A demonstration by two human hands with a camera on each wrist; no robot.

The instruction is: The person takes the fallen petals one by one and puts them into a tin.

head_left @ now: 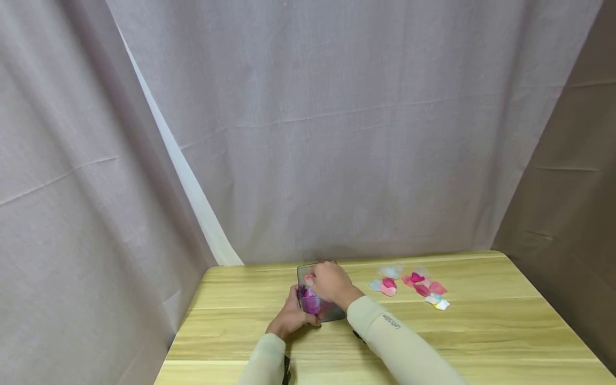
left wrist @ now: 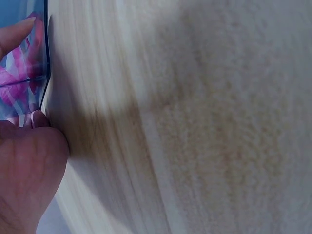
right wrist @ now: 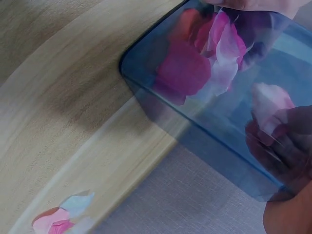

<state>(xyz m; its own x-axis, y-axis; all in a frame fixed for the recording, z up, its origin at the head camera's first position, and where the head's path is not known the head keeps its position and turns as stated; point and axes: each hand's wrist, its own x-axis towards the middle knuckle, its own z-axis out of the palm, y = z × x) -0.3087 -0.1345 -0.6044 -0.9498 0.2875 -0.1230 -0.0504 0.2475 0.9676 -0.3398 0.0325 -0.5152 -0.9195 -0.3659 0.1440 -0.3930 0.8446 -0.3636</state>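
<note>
A see-through, smoky-blue plastic box (head_left: 302, 272) sits on the table with pink and purple petals (head_left: 312, 306) in it. My left hand (head_left: 290, 315) grips its left side and near corner. In the left wrist view that hand (left wrist: 31, 163) shows beside the box's wall. Over the box, my right hand (head_left: 330, 282) reaches in with bent fingers. Its fingertips pinch a pale pink petal (right wrist: 272, 100), seen through the tinted wall in the right wrist view. Magenta and whitish petals (right wrist: 184, 70) lie bunched at the box's other end.
To the right of the box, loose petals lie on the wooden table (head_left: 231, 299) in two groups, a smaller one (head_left: 388, 286) and a wider one (head_left: 423, 289), in pink, red, pale blue and white. Grey curtains (head_left: 337, 160) hang behind the table and at both sides.
</note>
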